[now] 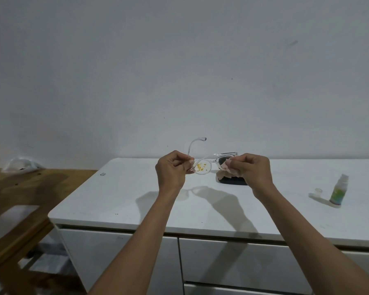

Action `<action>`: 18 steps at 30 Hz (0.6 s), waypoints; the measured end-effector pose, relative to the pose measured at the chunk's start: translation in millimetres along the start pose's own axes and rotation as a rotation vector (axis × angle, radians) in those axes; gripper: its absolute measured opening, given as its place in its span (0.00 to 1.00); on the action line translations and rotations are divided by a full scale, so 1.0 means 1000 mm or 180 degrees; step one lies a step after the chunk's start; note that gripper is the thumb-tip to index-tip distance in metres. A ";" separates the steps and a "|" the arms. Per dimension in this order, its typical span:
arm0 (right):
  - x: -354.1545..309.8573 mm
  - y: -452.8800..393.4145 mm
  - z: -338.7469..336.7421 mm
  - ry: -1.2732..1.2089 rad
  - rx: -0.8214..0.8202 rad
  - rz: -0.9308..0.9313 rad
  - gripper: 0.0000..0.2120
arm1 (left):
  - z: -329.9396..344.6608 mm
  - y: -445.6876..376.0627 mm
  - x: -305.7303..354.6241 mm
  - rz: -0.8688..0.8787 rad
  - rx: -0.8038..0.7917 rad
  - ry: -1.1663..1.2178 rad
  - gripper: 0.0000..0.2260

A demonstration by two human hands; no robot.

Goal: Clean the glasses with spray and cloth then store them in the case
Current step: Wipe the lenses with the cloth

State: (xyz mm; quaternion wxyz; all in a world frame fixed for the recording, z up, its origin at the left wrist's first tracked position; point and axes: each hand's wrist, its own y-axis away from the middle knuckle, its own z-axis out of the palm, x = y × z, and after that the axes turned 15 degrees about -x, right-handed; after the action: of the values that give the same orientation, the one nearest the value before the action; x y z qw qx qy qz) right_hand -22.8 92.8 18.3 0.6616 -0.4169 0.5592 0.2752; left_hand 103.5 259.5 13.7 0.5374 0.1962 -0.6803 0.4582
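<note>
Clear-framed glasses (202, 167) are held up above the white cabinet top (136, 201). One lens carries yellow specks. My left hand (172, 168) pinches the frame at its left hinge, with one temple arm sticking up. My right hand (250, 170) presses a pinkish cloth (225, 166) against the other lens. Directly below the cloth lies a dark glasses case (232, 180), partly hidden by my right hand. The spray bottle (339, 191) stands uncapped at the right, and its small clear cap (317, 192) sits just left of it.
A wooden table (26, 188) stands at the left, slightly lower, with a crumpled clear plastic bag (21, 165) on it. The cabinet has white drawer fronts (232, 262) below its top. A plain wall rises behind.
</note>
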 end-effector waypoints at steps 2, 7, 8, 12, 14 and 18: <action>0.007 -0.004 0.002 0.0277 0.0412 0.0042 0.02 | 0.004 0.002 0.000 -0.0016 0.0040 0.0005 0.05; 0.015 -0.002 0.018 -0.0498 0.0946 -0.0094 0.02 | 0.014 0.004 0.002 0.0012 0.0230 0.0014 0.10; 0.017 0.000 0.022 -0.0735 0.1032 -0.0098 0.03 | 0.015 0.004 0.002 0.0022 0.0285 0.0017 0.10; 0.033 0.004 0.035 -0.1740 0.0987 0.0056 0.01 | 0.013 0.004 0.000 0.0036 0.0460 0.0075 0.11; 0.040 0.006 0.043 -0.1936 0.0824 0.0078 0.04 | 0.012 0.004 -0.001 0.0047 0.0514 0.0067 0.11; 0.041 0.013 0.060 -0.1862 0.0483 0.0179 0.04 | 0.009 0.005 -0.003 0.0072 0.0645 -0.0025 0.10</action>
State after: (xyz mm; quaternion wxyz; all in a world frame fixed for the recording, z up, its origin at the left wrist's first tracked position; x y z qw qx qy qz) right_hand 6.0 147.2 -23.3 0.8160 -0.2537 0.3752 0.3592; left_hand 96.3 253.8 8.9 0.5069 0.2436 -0.6346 0.5300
